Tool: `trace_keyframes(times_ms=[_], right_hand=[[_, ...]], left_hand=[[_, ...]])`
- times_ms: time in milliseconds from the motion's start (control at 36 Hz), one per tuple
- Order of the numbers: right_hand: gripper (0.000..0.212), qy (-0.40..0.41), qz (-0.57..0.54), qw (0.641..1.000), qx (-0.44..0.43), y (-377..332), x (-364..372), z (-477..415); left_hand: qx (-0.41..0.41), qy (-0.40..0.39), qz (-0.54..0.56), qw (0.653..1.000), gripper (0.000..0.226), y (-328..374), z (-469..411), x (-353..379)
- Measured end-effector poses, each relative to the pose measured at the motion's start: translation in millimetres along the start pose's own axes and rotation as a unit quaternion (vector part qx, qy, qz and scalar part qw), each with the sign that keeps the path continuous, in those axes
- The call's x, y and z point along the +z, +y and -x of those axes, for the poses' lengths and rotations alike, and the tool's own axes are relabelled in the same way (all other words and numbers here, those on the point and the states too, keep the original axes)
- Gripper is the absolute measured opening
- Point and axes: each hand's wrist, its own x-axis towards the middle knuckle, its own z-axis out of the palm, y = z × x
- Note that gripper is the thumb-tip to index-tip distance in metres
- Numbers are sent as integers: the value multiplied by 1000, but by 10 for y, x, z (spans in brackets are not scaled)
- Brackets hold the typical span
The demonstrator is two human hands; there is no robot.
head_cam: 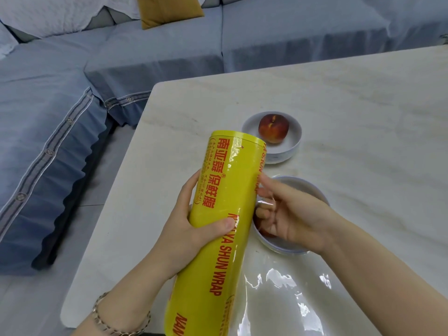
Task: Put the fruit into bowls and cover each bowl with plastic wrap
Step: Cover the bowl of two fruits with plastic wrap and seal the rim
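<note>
Yellow plastic wrap roll (225, 214), gripped by the left hand (191, 229); the right hand (291, 217) pinches its loose film (286, 287) over the near bowl (281, 247). A peach (273, 128) sits uncovered in the far bowl (294, 133). Uneven pulling could make the film bunch.

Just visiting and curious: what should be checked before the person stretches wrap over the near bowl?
1. Left hand grips the roll: ok.
2. Right hand pinches the film: cannot tell, it is too clear to see there.
3. Near bowl filled: cannot tell, the hand hides its inside.
4. Peach sits in the far bowl: ok.
5. Far bowl covered: not ok, looks bare.
</note>
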Motion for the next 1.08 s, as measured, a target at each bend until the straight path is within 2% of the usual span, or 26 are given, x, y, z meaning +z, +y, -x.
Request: trace_keyframes(times_ms=[83,167,306,361,500,583,639,722,806,917,1000,1083], right_hand=[[7,15,-57,993,-103,13,22,-26],[21,32,-78,980,-182,6,29,-38],[23,88,-29,971,-221,44,8,-33],[24,87,-45,971,-218,57,-7,-42],[26,20,-118,983,-142,-79,-27,43],[22,28,-134,985,-109,-178,-44,117],[19,60,-87,990,-96,-180,-53,122],[26,78,88,991,-58,-87,-44,60],[34,60,271,959,-50,41,27,11],[15,53,297,941,-152,104,97,0],[17,63,328,918,-214,113,84,1],[16,51,278,933,-223,135,60,25]], left_hand=[[-7,-8,-5,1000,90,14,-21,14],[-25,-3,-13,1000,81,-2,-21,40],[-39,21,-1,999,80,-18,-36,38],[-36,27,-9,999,81,-7,-42,33],[-37,39,-59,997,96,3,-57,-19],[-48,56,-70,995,98,-10,-72,-100],[-56,60,-71,994,97,-18,-76,-137],[-58,58,-75,994,101,-13,-69,-141],[-44,53,-78,994,103,10,-60,-89],[-30,49,-84,995,109,36,-54,-32],[-24,51,-90,994,114,54,-52,-10],[-20,61,-95,993,110,77,-57,14]])
